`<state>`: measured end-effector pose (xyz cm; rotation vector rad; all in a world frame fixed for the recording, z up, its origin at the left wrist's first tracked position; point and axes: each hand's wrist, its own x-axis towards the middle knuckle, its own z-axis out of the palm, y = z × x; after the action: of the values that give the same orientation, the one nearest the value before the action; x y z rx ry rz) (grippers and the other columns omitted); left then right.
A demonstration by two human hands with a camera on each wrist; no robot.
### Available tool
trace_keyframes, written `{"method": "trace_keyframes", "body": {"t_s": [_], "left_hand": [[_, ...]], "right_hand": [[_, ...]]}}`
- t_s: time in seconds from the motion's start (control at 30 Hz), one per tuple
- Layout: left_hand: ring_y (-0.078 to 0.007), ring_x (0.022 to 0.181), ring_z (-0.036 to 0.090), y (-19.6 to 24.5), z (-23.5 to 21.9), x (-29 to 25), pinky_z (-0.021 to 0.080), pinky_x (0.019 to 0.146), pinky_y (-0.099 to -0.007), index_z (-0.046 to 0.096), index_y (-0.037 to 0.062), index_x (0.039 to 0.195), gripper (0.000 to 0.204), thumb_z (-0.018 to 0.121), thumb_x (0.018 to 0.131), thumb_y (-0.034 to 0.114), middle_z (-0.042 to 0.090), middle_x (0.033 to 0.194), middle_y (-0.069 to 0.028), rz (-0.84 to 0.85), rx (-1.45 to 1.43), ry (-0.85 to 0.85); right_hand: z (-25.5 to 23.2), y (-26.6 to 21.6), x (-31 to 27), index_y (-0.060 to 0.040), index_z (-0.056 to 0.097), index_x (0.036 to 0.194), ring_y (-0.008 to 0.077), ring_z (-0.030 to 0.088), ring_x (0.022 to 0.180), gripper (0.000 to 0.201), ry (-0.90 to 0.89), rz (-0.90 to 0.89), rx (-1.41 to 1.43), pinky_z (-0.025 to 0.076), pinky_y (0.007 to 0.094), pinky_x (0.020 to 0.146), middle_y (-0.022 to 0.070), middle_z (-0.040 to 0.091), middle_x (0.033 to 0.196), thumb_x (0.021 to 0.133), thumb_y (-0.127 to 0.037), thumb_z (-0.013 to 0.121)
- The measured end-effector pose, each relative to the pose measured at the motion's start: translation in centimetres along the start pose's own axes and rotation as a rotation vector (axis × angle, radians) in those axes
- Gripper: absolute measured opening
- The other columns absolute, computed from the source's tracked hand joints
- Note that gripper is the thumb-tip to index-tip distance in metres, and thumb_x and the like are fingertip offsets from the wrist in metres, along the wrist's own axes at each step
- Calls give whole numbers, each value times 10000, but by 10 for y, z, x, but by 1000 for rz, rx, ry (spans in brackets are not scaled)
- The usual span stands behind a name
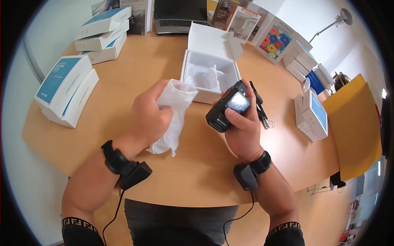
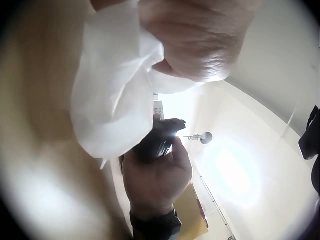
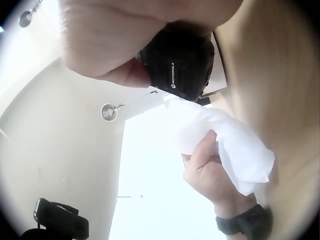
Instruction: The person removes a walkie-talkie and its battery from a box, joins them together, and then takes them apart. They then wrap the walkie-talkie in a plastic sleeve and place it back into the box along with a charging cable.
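My left hand (image 1: 150, 115) grips a crumpled white translucent sleeve (image 1: 174, 110), its top end gaping and its lower end hanging above the table. In my right hand (image 1: 245, 133) is a black device (image 1: 226, 107) with a lit screen, held tilted with the thumb on its front by the screen. The right wrist view shows a Motorola mark on the device (image 3: 185, 62). Behind both hands stands an open white box (image 1: 211, 76) with a moulded insert, its lid raised. A black coiled cable (image 1: 259, 107) lies just right of the device.
Stacked white and blue boxes (image 1: 65, 90) stand at the left, with more (image 1: 102, 35) behind them. Another box group (image 1: 312, 117) and a yellow folder (image 1: 355, 127) are at the right. A laptop (image 1: 180, 18) and upright books (image 1: 244, 24) line the back.
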<state>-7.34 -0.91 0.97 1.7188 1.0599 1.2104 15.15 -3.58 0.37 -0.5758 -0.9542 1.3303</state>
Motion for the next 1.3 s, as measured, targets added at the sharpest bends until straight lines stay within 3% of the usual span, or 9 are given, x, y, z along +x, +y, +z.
{"method": "trace_keyframes", "body": {"t_s": [0.1, 0.2, 0.3, 0.37, 0.5, 0.57, 0.8, 1.07, 1.3], "left_hand": [[-154, 993, 628, -1, -2, 4, 478, 900, -294, 587, 5, 1240, 473, 481, 783, -60, 678, 1080, -77, -39, 160, 52], [-290, 1025, 638, -11, 4, 3, 496, 887, -354, 590, -1, 1214, 420, 577, 795, 6, 673, 1105, -153, -42, 12, 157], [-308, 1123, 571, -7, 7, 0, 466, 949, -374, 588, -4, 1209, 434, 664, 782, 20, 624, 1180, -154, 57, 134, 296], [-303, 1138, 519, 8, 3, -2, 439, 974, -387, 597, 13, 1205, 460, 741, 769, 41, 588, 1165, -147, 366, 486, 496], [-246, 1056, 534, 17, -1, -12, 455, 939, -363, 595, 16, 1206, 434, 759, 807, 63, 588, 1116, -120, 406, 445, 440], [-172, 1027, 530, 12, 7, -18, 464, 902, -316, 599, 4, 1191, 366, 741, 869, 101, 580, 1105, -90, 146, -262, 137], [-153, 1182, 538, 6, 36, -29, 457, 1018, -325, 375, -17, 1447, 617, 679, 975, 240, 533, 1305, -88, -99, -643, -323], [-323, 1246, 559, 10, 20, -15, 443, 1058, -412, 492, 43, 1365, 545, 458, 1014, 459, 583, 1343, -151, -351, -1200, -303], [-327, 1234, 563, 6, 20, -12, 403, 1137, -424, 518, 14, 1265, 504, 446, 1037, 458, 605, 1275, -229, -460, -1333, -138]], "right_hand": [[4, 3, -1, -78, 214, 1538, 225, 640, 1028, 825, 86, -105, -134, 538, 379, 917, 133, 586, 1223, 867, 20, 682], [9, 0, -3, -68, 218, 1542, 186, 639, 1021, 856, 114, -132, -248, 545, 336, 885, 131, 606, 1217, 850, 48, 708], [8, 1, -4, -62, 271, 1524, 165, 643, 1010, 820, 97, -178, -382, 550, 303, 849, 117, 631, 1169, 848, 34, 724], [10, 1, -5, -51, 339, 1498, 157, 646, 1008, 760, 101, -182, -486, 548, 291, 830, 115, 636, 1160, 846, 31, 721], [13, 8, -9, -39, 392, 1478, 142, 640, 1010, 723, 89, -236, -601, 537, 279, 846, 106, 636, 1175, 842, 13, 732], [13, 13, -9, -38, 438, 1462, 149, 641, 1026, 713, 92, -361, -753, 523, 280, 873, 106, 633, 1218, 825, -1, 757], [28, 19, -14, -60, 524, 1414, 331, 602, 1158, 721, -52, -655, -1139, 514, 396, 960, 176, 599, 1313, 743, 12, 779], [28, 16, -26, 40, 346, 1502, 263, 469, 1337, 768, -300, -403, -762, 332, 385, 1126, 180, 491, 1448, 833, -56, 709], [30, 21, -24, -5, 459, 1421, 319, 574, 1169, 676, -195, -442, -837, 432, 384, 1042, 175, 582, 1290, 807, -73, 733]]}}
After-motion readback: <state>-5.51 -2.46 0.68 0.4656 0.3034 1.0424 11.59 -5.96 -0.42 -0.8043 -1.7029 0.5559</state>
